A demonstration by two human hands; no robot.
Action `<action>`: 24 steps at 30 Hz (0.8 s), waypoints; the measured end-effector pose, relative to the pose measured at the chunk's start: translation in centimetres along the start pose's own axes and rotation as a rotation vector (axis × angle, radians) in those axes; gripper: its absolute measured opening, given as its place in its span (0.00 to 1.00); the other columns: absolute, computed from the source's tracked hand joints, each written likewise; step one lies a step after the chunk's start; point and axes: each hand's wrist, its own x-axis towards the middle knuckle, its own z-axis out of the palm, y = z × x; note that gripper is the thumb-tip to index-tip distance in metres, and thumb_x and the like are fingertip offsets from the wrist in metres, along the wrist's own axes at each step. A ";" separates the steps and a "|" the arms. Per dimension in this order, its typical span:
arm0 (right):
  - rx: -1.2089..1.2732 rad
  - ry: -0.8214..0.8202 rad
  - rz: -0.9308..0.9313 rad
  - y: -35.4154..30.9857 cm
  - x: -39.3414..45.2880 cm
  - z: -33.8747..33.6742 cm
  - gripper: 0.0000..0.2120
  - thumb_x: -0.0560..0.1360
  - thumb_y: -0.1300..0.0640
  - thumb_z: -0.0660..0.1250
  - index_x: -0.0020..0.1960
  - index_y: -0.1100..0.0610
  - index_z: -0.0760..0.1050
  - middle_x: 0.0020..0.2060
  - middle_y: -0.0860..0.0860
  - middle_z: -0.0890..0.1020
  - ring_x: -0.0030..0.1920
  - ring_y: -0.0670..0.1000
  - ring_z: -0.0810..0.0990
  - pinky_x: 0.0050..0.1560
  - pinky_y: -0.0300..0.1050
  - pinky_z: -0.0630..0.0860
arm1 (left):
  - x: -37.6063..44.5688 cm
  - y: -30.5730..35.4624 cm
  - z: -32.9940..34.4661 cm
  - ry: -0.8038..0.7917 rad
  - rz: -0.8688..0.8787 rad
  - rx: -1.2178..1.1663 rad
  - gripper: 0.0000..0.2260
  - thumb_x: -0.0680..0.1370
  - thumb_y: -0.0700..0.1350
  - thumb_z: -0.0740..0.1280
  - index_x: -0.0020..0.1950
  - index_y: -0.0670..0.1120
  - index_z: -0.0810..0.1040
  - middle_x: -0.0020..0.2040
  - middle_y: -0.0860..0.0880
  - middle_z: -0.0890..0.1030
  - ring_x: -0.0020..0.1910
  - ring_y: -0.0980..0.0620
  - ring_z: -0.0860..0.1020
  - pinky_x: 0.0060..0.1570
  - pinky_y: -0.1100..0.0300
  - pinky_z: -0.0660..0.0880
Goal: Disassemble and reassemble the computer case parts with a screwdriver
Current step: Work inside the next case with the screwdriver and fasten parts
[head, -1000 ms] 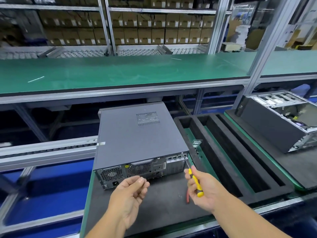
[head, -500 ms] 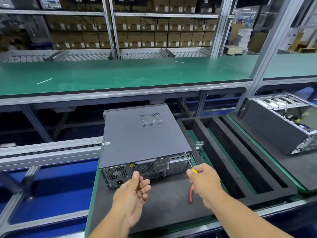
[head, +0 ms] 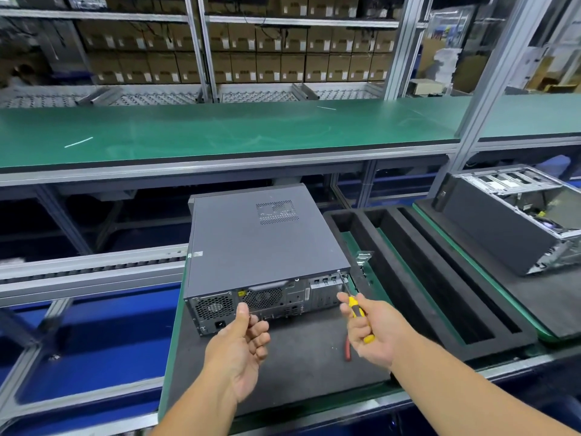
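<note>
— Shelves of brown boxes (head: 267,67) fill the back wall, behind a long green desk (head: 220,133). What sits nearer?

— On a dark mat (head: 298,366) lies a grey computer case (head: 261,247), flat on its side, lid closed, a small vent grille on top. Its rear panel faces the person, with two fan grilles, a power socket and ports.

— Any containers?

— A black foam tray (head: 440,294) just right of the case, with long slots. A small clear bag (head: 364,258) lies in the slot nearest the case; what it holds is too small to tell. Farther right stands a second case (head: 509,228), opened, its metal frame showing.

— And the hands?

— The right hand (head: 374,332) curls round a yellow-and-black screwdriver (head: 355,309), whose tip meets a screw at the rear panel's upper right corner. The left hand (head: 242,347) hovers before the rear panel, thumb up, fingers loosely curled; whether it pinches something tiny, I cannot tell. A red-handled tool (head: 347,350) lies on the mat, partly hidden by the right hand.
</note>
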 end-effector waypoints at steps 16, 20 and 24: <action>-0.828 0.039 -0.438 5.8 -3.6 4.2 0.10 0.82 0.56 0.63 0.51 0.47 0.83 0.35 0.56 0.85 0.26 0.52 0.71 0.25 0.42 0.66 | 2.1 1.3 -0.5 0.073 -0.035 0.032 0.10 0.82 0.51 0.69 0.49 0.44 0.81 0.37 0.47 0.85 0.26 0.56 0.76 0.21 0.65 0.64; -0.963 -0.136 -0.384 9.2 -4.6 7.7 0.12 0.82 0.63 0.62 0.55 0.51 0.82 0.33 0.53 0.83 0.25 0.52 0.71 0.24 0.39 0.64 | 2.9 2.3 -0.6 0.054 -0.016 0.011 0.11 0.81 0.50 0.71 0.47 0.43 0.80 0.35 0.47 0.83 0.24 0.57 0.71 0.20 0.65 0.61; -0.991 -0.119 -0.392 9.6 -4.9 8.6 0.12 0.83 0.63 0.62 0.57 0.51 0.81 0.33 0.51 0.83 0.26 0.51 0.72 0.24 0.39 0.66 | 3.0 2.5 -0.7 0.007 -0.016 -0.005 0.10 0.80 0.49 0.72 0.48 0.42 0.80 0.35 0.46 0.83 0.24 0.57 0.70 0.21 0.65 0.61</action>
